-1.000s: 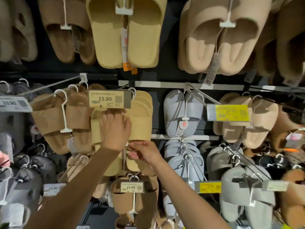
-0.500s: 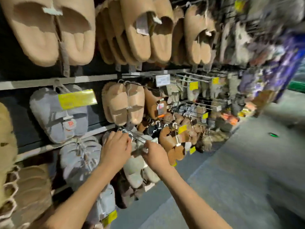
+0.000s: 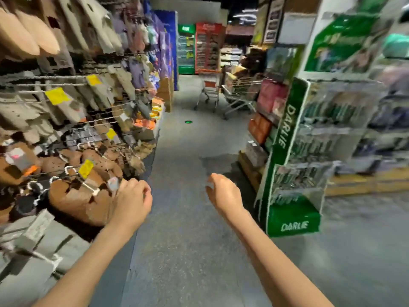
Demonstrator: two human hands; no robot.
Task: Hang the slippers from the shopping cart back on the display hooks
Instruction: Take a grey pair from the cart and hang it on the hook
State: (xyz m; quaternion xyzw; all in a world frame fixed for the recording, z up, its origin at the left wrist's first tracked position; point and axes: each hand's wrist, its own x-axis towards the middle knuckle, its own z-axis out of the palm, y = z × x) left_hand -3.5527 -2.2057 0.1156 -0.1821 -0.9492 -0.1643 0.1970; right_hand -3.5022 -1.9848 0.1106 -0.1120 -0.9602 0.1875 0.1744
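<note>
The frame is blurred by a fast turn of the head. The slipper display (image 3: 73,120) runs along the left wall, with brown, tan and grey pairs on wire hooks and yellow price tags. My left hand (image 3: 132,200) hangs beside the brown slippers (image 3: 77,196) at the rack's near end, fingers loosely curled, holding nothing. My right hand (image 3: 223,193) is out over the aisle floor, fingers relaxed and empty. A shopping cart (image 3: 238,94) with tan goods in it stands far down the aisle, next to a second cart (image 3: 209,91).
A green DARLIE stand (image 3: 292,156) with hanging packets juts into the aisle close on my right. Shelves of boxed goods (image 3: 263,120) follow behind it. The grey aisle floor (image 3: 188,165) runs ahead to red and green coolers (image 3: 199,47) at the far end.
My view has swung right, from the yellow slippers on the rack to down the aisle. Both hands have come off the display and now hold nothing.
</note>
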